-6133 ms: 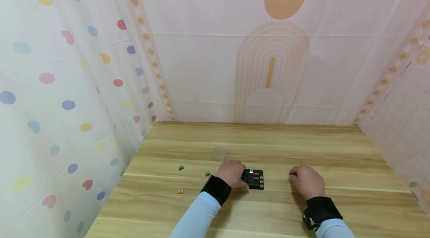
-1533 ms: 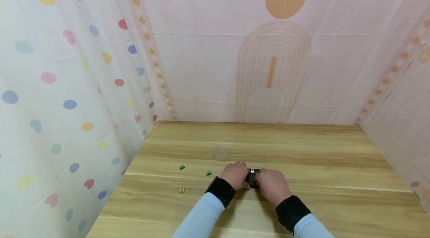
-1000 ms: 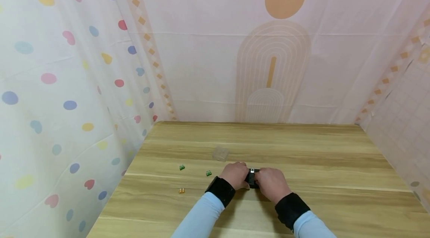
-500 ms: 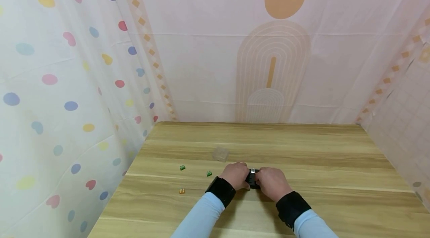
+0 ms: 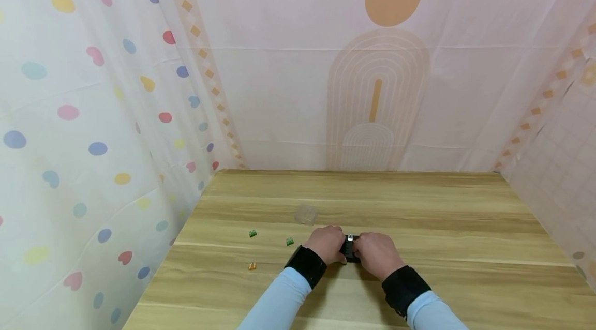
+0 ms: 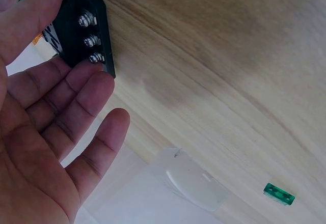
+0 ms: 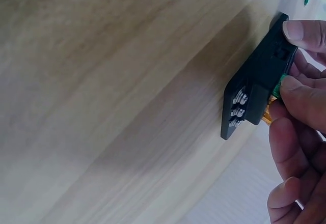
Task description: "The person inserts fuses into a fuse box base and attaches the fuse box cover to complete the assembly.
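Observation:
A black fuse block point(image 5: 350, 251) lies on the table in the head view, with a row of screw terminals visible at its end in both wrist views. My left hand point(image 5: 326, 243) grips its left end, thumb on top and fingertips at the edge. At the block's other side, my right hand point(image 5: 378, 256) pinches a green blade fuse point(image 7: 279, 85) against the slots. Orange blade fuses point(image 7: 268, 114) sit in the block beside it in the right wrist view. Whether the green fuse is fully seated is hidden by the fingers.
Two loose green blade fuses, one nearer fuse point(image 5: 289, 241) and one farther left point(image 5: 253, 234), lie left of my left hand. An orange blade fuse point(image 5: 252, 266) lies nearer the front. Behind my left hand rests a clear plastic cover point(image 5: 306, 214). Curtains border the wooden table point(image 5: 419, 195).
Since the earliest frame, my right hand has moved left from the table onto the fuse block. Over the last second or so both hands have stayed almost still there.

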### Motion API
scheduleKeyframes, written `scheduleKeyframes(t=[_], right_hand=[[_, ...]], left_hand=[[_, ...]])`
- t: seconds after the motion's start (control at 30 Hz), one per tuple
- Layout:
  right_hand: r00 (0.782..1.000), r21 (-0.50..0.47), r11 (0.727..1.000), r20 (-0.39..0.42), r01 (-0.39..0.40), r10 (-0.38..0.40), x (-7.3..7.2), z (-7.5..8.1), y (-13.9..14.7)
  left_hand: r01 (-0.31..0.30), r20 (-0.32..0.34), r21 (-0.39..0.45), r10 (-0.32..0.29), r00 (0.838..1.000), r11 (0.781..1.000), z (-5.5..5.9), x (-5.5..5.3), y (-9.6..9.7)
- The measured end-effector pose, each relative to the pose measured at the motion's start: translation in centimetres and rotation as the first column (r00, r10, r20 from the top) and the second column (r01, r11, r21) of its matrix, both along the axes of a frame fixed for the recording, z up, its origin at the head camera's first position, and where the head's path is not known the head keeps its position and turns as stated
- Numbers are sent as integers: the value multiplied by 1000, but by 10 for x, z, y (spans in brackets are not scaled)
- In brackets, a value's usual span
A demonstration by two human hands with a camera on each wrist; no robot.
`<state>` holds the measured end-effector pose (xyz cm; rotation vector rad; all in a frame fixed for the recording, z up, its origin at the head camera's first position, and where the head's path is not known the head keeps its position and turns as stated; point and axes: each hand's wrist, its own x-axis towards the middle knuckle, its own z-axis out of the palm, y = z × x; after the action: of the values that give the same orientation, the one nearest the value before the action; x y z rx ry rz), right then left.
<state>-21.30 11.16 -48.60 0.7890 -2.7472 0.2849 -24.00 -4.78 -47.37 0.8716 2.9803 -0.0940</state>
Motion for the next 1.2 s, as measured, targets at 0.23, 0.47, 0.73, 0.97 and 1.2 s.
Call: scheduleKeyframes(t=[0.23, 0.47, 0.73, 0.97, 1.2], right_hand=[[999, 11, 1000, -26, -21, 21, -1, -6, 1], [998, 19, 999, -50, -42, 43, 3, -4, 1], [996, 74, 996, -71, -45, 50, 6, -1, -1], [997, 79, 996, -63, -31, 36, 4, 0, -1], [997, 43, 998, -61, -34, 37, 0, -3, 1]], left_hand=[[5, -9, 2, -5, 1000, 1000, 0, 2, 0], [6, -15, 1, -6, 1000, 1000, -2, 2, 0], [4, -13, -2, -4, 1000, 1000, 1, 1, 1], [1, -18, 3, -1, 1000, 1000, 1, 0, 1], [8, -21, 2, -8, 1000, 1000, 0, 0, 1]])
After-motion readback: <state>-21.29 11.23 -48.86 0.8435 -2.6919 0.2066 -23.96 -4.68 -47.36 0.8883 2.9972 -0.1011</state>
